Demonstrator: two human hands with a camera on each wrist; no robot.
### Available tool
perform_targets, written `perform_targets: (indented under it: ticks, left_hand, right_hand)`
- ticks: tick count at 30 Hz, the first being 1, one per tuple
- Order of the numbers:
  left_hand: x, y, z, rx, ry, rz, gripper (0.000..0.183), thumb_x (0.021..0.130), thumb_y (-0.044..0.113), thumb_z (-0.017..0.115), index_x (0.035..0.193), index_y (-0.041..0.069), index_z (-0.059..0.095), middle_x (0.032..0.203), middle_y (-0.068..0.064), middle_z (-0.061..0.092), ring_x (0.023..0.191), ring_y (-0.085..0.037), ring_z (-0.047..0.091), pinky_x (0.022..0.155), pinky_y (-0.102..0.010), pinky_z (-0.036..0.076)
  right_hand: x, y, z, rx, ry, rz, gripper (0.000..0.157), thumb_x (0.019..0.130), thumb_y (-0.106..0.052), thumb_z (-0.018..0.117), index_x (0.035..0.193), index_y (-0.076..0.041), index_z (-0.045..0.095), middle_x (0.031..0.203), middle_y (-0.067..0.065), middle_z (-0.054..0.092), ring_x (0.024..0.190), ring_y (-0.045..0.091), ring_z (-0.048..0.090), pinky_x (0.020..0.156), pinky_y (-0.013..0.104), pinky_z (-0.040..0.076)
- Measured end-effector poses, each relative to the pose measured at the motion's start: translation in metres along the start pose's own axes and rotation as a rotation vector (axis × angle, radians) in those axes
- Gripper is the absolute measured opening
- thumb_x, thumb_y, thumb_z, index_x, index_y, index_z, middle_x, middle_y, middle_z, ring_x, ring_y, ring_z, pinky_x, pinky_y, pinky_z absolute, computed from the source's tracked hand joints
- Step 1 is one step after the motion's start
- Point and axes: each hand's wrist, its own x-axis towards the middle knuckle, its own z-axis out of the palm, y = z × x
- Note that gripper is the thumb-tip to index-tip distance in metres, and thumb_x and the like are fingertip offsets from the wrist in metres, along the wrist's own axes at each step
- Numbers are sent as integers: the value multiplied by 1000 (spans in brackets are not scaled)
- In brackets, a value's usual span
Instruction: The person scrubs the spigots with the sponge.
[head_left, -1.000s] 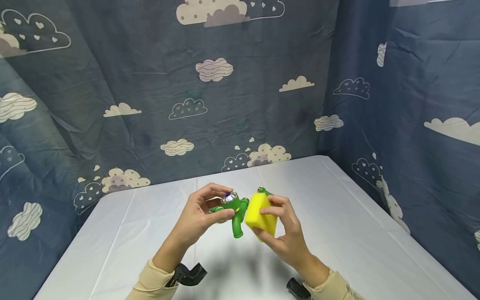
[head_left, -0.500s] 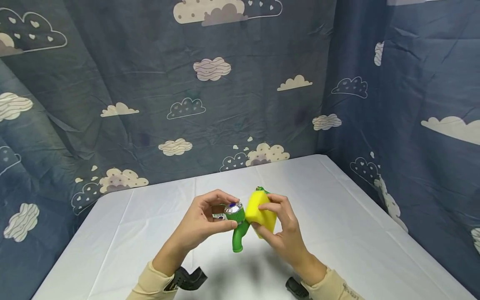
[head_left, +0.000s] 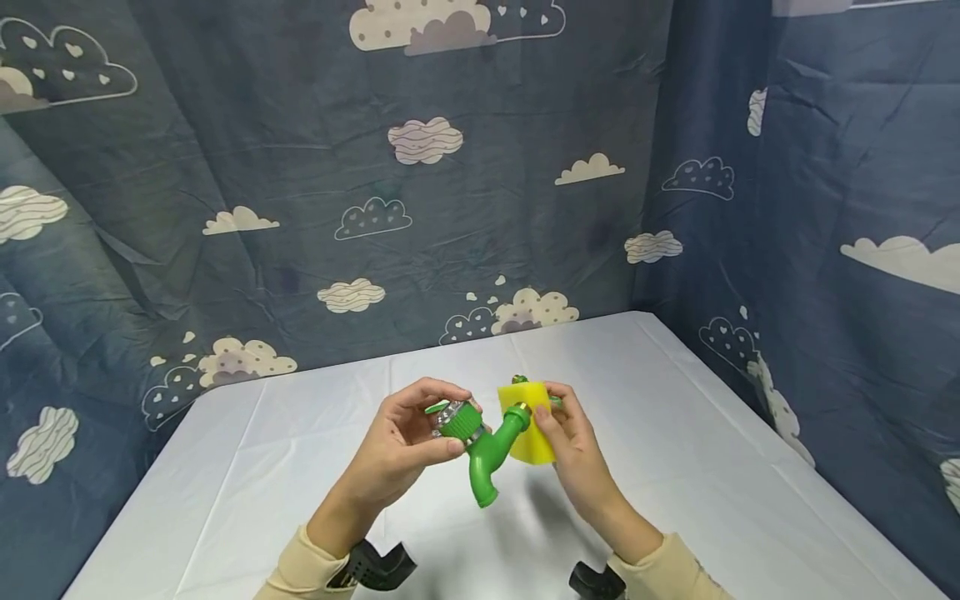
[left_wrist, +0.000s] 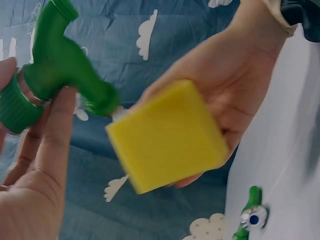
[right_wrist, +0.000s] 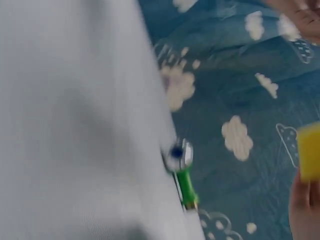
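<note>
A green plastic tap (head_left: pixel 489 457) hangs above the table, its curved spout pointing down. My left hand (head_left: pixel 405 433) grips it by the ribbed green-and-silver knob, thumb in front and fingers behind. To its right, my right hand (head_left: pixel 581 450) pinches a yellow sponge (head_left: pixel 531 448) between thumb and fingers. The threaded end of the tap overlaps the sponge in the head view; in the left wrist view it meets the sponge's (left_wrist: pixel 170 140) edge, and whether they touch I cannot tell. The right wrist view catches only part of the sponge (right_wrist: pixel 310 152).
A second green tap (left_wrist: pixel 253 216) with a silver, blue-centred knob lies on the white-covered table (head_left: pixel 300 467) beyond the right hand, mostly hidden by the sponge in the head view. Dark blue cloud-patterned curtains (head_left: pixel 480 183) stand behind and on both sides.
The sponge has turned from edge-on to show its broad face. My left hand has tilted the tap, bringing its threaded end up and right, in front of the sponge.
</note>
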Motion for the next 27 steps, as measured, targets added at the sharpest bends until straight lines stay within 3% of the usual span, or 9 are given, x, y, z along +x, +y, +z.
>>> perform_targets:
  ticks: [2, 5, 8, 12, 16, 19, 21, 24, 27]
  left_hand:
    - [1, -7, 4, 96, 23, 38, 44, 92, -8, 77, 130, 13, 68, 126, -1, 72, 115, -14, 74, 97, -28, 64]
    - [2, -17, 9, 368, 73, 93, 40, 88, -5, 85, 121, 12, 69, 124, -4, 76, 113, -12, 71, 92, -22, 59]
    - [3, -25, 10, 627, 127, 158, 39, 84, -1, 90, 115, 11, 68, 120, -8, 78, 107, -15, 70, 80, -27, 52]
    - [3, -28, 6, 748, 216, 212, 38, 83, 1, 91, 112, 10, 68, 120, -11, 79, 109, -19, 73, 81, -28, 55]
    - [4, -27, -1, 752, 348, 194, 37, 84, 0, 90, 112, 8, 68, 121, -11, 77, 107, -16, 75, 87, -24, 62]
    - [4, -25, -7, 693, 447, 142, 39, 84, -3, 89, 115, 5, 68, 119, -13, 74, 100, -12, 76, 87, -24, 66]
    - [4, -23, -9, 639, 490, 100, 40, 83, -5, 89, 116, 3, 69, 117, -14, 72, 96, -11, 76, 87, -27, 67]
    - [4, -21, -12, 572, 510, 33, 38, 84, -5, 88, 117, 2, 70, 115, -13, 71, 94, -11, 77, 85, -28, 68]
    - [5, -19, -14, 527, 500, -13, 37, 86, -3, 87, 119, 1, 72, 114, -10, 73, 95, -11, 78, 86, -30, 68]
  right_hand:
    - [-4, -5, -2, 191, -125, 96, 34, 119, -35, 39, 151, -24, 40, 133, -3, 59, 112, 7, 64, 95, 23, 61]
    - [-8, -11, -4, 447, -288, 226, 40, 118, -49, 31, 152, -31, 41, 133, -9, 59, 115, 4, 62, 102, 21, 58]
    - [-10, -14, -5, 585, -371, 314, 44, 116, -54, 30, 148, -29, 48, 128, -10, 64, 113, 5, 64, 102, 21, 57]
    - [-9, -14, -5, 634, -431, 362, 41, 117, -50, 32, 150, -31, 46, 131, -6, 67, 117, 12, 68, 103, 25, 58]
    - [-9, -13, -5, 619, -428, 368, 40, 117, -48, 34, 156, -39, 35, 133, -5, 65, 118, 15, 68, 100, 26, 60]
    - [-8, -12, -5, 545, -349, 318, 37, 116, -45, 35, 153, -38, 35, 126, -7, 64, 111, 11, 66, 94, 23, 59]
    - [-8, -11, -4, 458, -280, 231, 30, 117, -39, 36, 146, -36, 41, 121, -8, 63, 104, 9, 64, 89, 22, 59]
    - [-6, -7, -3, 265, -178, 20, 27, 115, -20, 42, 137, -31, 51, 119, -7, 65, 96, 9, 61, 81, 22, 59]
    - [-5, -3, -1, 88, -90, -192, 34, 108, -2, 50, 133, -23, 57, 125, -5, 67, 99, 12, 65, 80, 24, 59]
